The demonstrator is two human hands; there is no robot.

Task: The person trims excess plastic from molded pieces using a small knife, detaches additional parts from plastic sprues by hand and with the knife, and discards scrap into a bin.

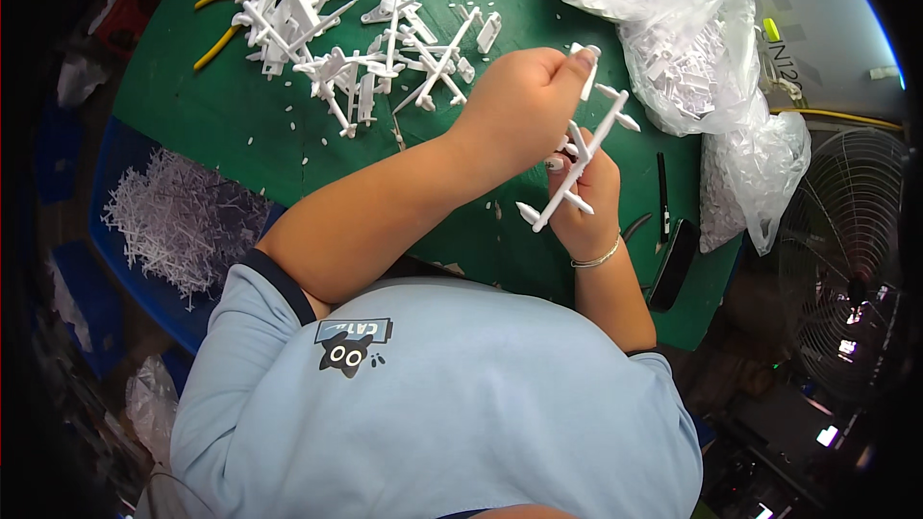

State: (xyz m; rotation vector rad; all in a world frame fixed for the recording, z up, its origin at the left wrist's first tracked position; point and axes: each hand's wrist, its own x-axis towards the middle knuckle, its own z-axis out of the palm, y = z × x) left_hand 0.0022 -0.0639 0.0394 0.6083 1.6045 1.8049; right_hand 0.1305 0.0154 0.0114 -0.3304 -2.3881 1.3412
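Over the right side of the green table [500, 221], my two hands are close together. My left hand [514, 106] is closed, with a small white plastic part [589, 69] pinched between thumb and fingers. Just below it my right hand [591, 197] grips a white plastic sprue [598, 139], a straight runner with short side stubs that stands out slantwise. The fingers partly hide where the runner is held. A heap of similar white sprues [298, 14] with flat parts still on them lies at the far left of the table.
Yellow handles [216, 48] stick out from the heap. Clear plastic bags [687, 58] of white parts stand far right. A black pen [662, 197] and phone [673, 264] lie at the right edge, beside a fan [846, 259]. Bare runners fill a blue bin [173, 317] at left.
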